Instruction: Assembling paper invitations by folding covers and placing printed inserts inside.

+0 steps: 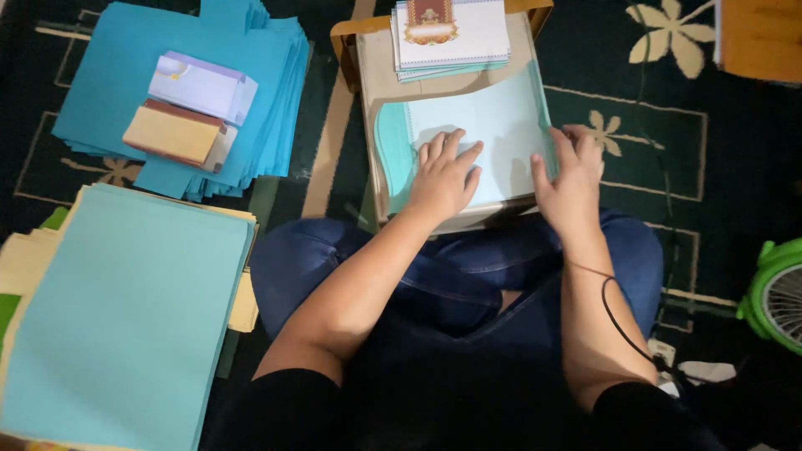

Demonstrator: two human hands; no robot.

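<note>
A pale blue sheet (pixel 493 117) lies on a small wooden table (pixel 368 75) in front of my crossed legs. My left hand (pixel 444 174) presses flat on the sheet's lower middle, fingers spread. At the sheet's right edge, my right hand (pixel 571 171) rests with its fingers curled along the fold. A darker teal curved flap (pixel 391 146) shows at the sheet's left. Behind the sheet, at the table's far end, sits a stack of white printed cards (pixel 451 33).
On the carpet at the left lie a pile of bright blue sheets (pixel 109 92) with two small packets (pixel 192 108) on top, and a nearer stack of light teal paper (pixel 125 317). A green fan (pixel 777 292) stands at the right edge.
</note>
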